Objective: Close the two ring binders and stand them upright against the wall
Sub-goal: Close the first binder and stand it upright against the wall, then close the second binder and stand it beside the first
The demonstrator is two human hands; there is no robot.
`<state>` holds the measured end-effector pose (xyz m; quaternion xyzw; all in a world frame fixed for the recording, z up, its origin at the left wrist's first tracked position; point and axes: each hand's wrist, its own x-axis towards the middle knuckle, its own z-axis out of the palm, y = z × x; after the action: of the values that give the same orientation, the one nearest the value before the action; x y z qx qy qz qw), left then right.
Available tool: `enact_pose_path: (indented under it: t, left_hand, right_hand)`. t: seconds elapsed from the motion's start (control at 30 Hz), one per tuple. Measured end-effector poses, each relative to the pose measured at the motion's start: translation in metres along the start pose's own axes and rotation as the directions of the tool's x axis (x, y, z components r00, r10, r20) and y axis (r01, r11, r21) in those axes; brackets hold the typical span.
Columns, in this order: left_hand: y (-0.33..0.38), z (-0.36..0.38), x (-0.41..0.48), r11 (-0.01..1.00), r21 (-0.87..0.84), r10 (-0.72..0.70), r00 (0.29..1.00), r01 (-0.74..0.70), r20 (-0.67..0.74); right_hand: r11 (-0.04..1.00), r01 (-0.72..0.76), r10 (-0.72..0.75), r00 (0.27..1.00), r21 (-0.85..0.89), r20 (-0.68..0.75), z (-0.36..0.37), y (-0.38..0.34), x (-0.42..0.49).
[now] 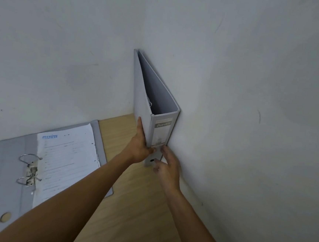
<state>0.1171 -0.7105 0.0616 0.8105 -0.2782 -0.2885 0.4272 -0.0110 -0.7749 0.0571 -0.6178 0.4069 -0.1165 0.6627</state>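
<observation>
A closed grey ring binder [160,132] stands upright in the corner, its right cover flat against the right-hand wall [252,109] and its labelled spine facing me. My left hand [139,148] presses flat on its left cover near the spine, thumb at the spine's lower edge. My right hand [168,168] is at the spine's bottom right by the finger hole, fingers spread and lightly touching. A second grey ring binder [11,177] lies open on the wooden table at the left, metal rings [30,171] open, a stack of printed sheets [66,163] on its right half.
The light wooden table [137,205] meets white walls at the back [64,54] and on the right, forming a corner. Bare tabletop runs between the open binder and the right wall, under my forearms.
</observation>
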Motion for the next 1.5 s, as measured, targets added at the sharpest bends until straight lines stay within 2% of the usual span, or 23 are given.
enact_pose_path:
  t: [0.33, 0.5, 0.63, 0.9, 1.17, 1.37, 1.5]
  left_hand:
    - [-0.022, -0.005, -0.029, 0.988, 0.094, -0.126, 0.99, 0.119, 0.07]
    - [-0.046, -0.022, -0.078, 0.972, -0.047, -0.23, 0.973, 0.231, 0.023]
    - [-0.081, -0.047, -0.129, 0.917, -0.21, -0.355, 0.934, 0.34, -0.04]
    - [-0.158, -0.11, -0.235, 0.776, -0.458, -0.552, 0.818, 0.434, -0.16]
    - [-0.233, -0.189, -0.329, 0.655, -0.611, -0.672, 0.712, 0.445, -0.202]
    - [-0.297, -0.237, -0.387, 0.554, -0.708, -0.777, 0.577, 0.438, -0.251]
    - [-0.331, -0.263, -0.412, 0.54, -0.712, -0.817, 0.482, 0.449, -0.316]
  right_hand:
    - [0.998, -0.056, 0.057, 0.995, -0.018, 0.077, -0.01, 0.0, -0.003]
    - [0.995, -0.081, 0.089, 0.98, -0.05, 0.18, 0.015, 0.014, -0.018]
    - [0.988, -0.084, 0.117, 0.953, -0.127, 0.28, 0.052, 0.026, -0.036]
    - [0.94, -0.109, 0.26, 0.845, -0.324, 0.468, 0.148, 0.048, -0.083]
    - [0.889, -0.044, 0.32, 0.772, -0.456, 0.55, 0.265, 0.064, -0.137]
    - [0.859, -0.024, 0.351, 0.754, -0.511, 0.555, 0.332, 0.082, -0.165]
    - [0.831, 0.021, 0.357, 0.747, -0.557, 0.561, 0.373, 0.093, -0.178]
